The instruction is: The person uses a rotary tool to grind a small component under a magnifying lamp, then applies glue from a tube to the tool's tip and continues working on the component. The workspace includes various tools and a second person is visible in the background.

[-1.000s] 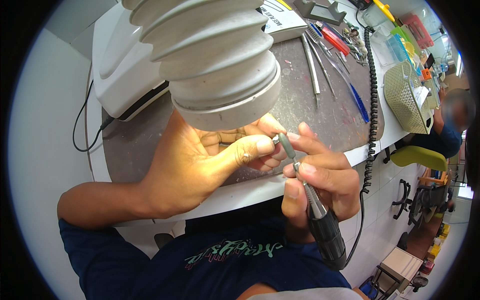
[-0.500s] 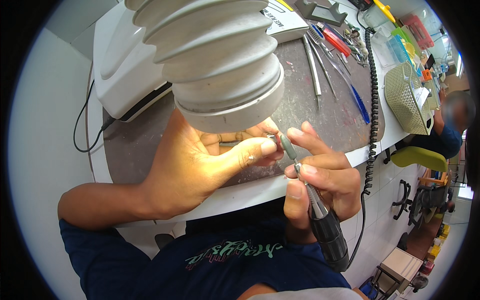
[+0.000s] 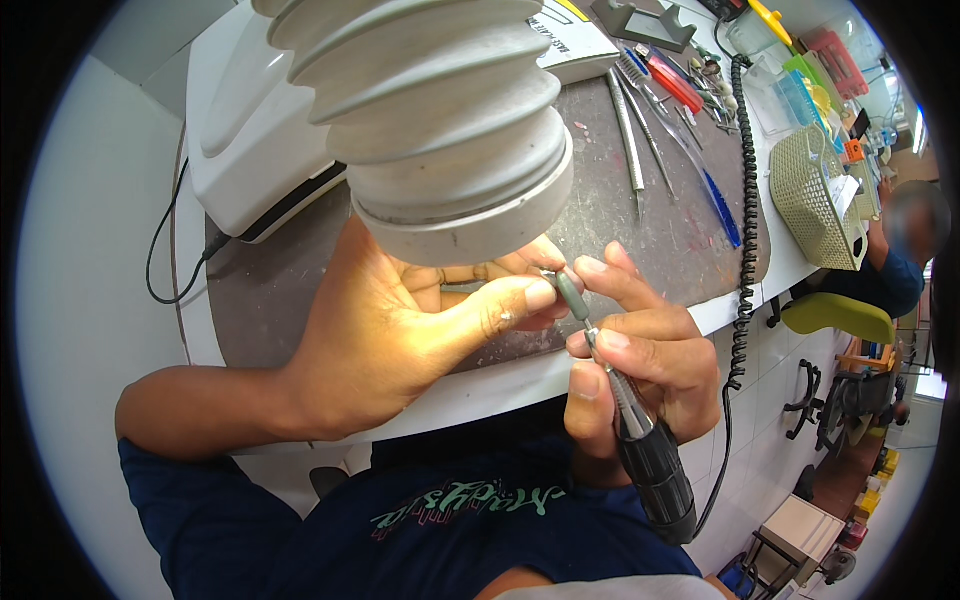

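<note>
Under a white corrugated suction hose (image 3: 445, 160), my left hand (image 3: 400, 330) pinches a small metal piece (image 3: 546, 276) between thumb and fingers, its palm lit. My right hand (image 3: 650, 350) grips a black-and-silver rotary handpiece (image 3: 658, 478) pointed up and left. Its green cylindrical tip (image 3: 571, 294) meets or nearly meets the metal piece beside my left thumb. A coiled cord (image 3: 744, 200) runs near the handpiece.
A white machine (image 3: 245, 120) stands left on the grey work mat (image 3: 260, 300). Metal instruments (image 3: 628, 135), a red-handled tool (image 3: 673, 82), a boxed item (image 3: 572, 42) and a mesh basket (image 3: 808, 200) lie behind and right. A co-worker (image 3: 890, 260) is at the far right.
The green tip has shifted slightly against the small piece, pulling back a little half a second ago and closer now. The hose sits slightly right of and lower than a second ago.
</note>
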Demonstrator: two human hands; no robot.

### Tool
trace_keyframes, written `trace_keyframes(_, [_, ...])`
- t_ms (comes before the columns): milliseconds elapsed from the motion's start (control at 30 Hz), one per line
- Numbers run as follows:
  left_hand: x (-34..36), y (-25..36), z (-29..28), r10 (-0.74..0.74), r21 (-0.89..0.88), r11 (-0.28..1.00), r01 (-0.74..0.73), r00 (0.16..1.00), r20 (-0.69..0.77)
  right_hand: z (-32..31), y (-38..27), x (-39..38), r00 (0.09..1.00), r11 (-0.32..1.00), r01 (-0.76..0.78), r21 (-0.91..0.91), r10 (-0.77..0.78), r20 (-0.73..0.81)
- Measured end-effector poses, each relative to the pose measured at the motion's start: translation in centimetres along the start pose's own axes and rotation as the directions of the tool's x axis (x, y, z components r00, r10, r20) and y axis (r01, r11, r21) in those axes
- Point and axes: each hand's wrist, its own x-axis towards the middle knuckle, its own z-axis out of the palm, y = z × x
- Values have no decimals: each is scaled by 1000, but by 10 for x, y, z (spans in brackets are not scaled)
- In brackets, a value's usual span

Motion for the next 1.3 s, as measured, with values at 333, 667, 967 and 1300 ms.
trace_keyframes(333, [-1, -1, 2, 7, -6, 1000, -7, 1000, -25, 2, 2, -2, 1000, 1000, 12, 7, -11, -23])
trace_keyframes(667, [-1, 7, 3, -47, -1, 999, 47, 999, 2, 4, 2, -4, 997, 1000, 9, -3, -9, -77])
trace_keyframes(967, [-2, 4, 0, -18, 24, 1000, 17, 998, 58, 1, 1, -1, 999, 1000, 25, -17, -26, -24])
trace_keyframes(1300, [-2, 6, 3, -19, 29, 999, 18, 999, 30, 2, 2, -2, 999, 1000, 18, 6, -18, -44])
